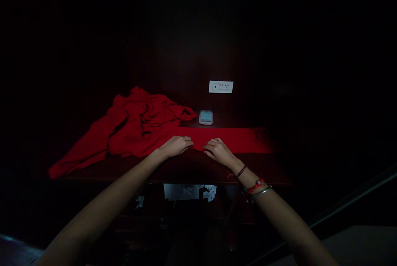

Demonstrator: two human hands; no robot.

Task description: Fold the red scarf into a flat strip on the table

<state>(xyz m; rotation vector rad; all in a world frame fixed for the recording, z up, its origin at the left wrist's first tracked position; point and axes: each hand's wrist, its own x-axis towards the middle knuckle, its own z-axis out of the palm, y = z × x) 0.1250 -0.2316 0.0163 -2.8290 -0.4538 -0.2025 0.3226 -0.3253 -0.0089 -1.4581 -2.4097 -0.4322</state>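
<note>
A long red cloth (245, 140) lies across the dark table, flat as a band on the right and bunched in loose folds on the left. My left hand (178, 145), with a ring on one finger, is closed at the front edge of the band. A short gap to its right, my right hand (218, 150) is also closed on that edge, fingers bent and pressed together. Shadow blurs the right end of the cloth.
Behind the band lies a small pale-screened device (206, 117). A white socket panel (221, 86) is on the dark wall. Below the table's front edge (263, 182) are torn pale papers (181, 191). The surroundings are very dark.
</note>
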